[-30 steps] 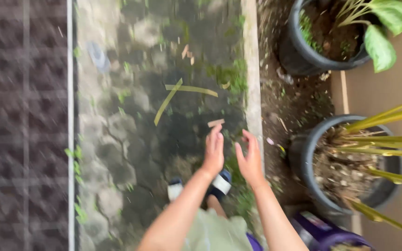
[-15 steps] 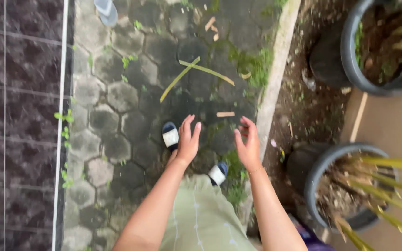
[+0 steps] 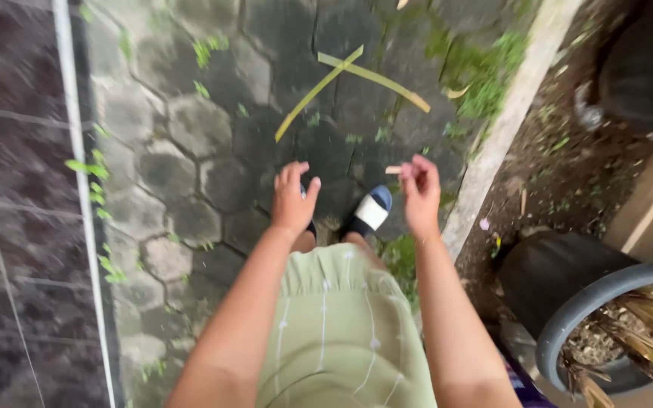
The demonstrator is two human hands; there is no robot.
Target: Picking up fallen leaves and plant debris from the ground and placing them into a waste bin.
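So both hands are hanging over the hexagon paving | left hand [image 3: 292, 198] loosely open, empty | right hand [image 3: 419, 193] fingers curled, pinching something or not, can't tell | crossed yellow leaf strips [image 3: 357, 79] are lying well beyond the fingertips, toward the concrete curb [image 3: 504, 125] | blue-and-white sandal [image 3: 369, 213] is sitting between the hands.

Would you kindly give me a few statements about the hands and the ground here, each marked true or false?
1. Both hands, the left hand and the right hand, are held out in front, empty. True.
2. Two long yellow leaves lie crossed on the hexagonal paving stones. True.
3. The left hand holds one of the leaves. False: they lie on the ground beyond it.
4. The sandal between the hands is red. False: it is blue and white.
5. A dark plant pot stands on the person's right. True.
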